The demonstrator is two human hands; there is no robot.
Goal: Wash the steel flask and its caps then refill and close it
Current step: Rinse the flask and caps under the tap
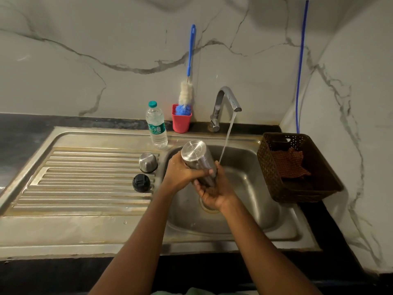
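The steel flask is held over the sink basin, tilted with its base up and toward the wall; its mouth is hidden by my hands. My left hand grips its middle from the left. My right hand wraps around its lower end from below. Water streams from the tap and falls just right of the flask, by my right fingers. A steel cap and a black inner cap stand on the ribbed drainboard, left of the basin.
A plastic water bottle stands at the back of the drainboard. A red cup holding a blue-handled bottle brush sits by the wall. A brown basket with a cloth rests on the sink's right rim.
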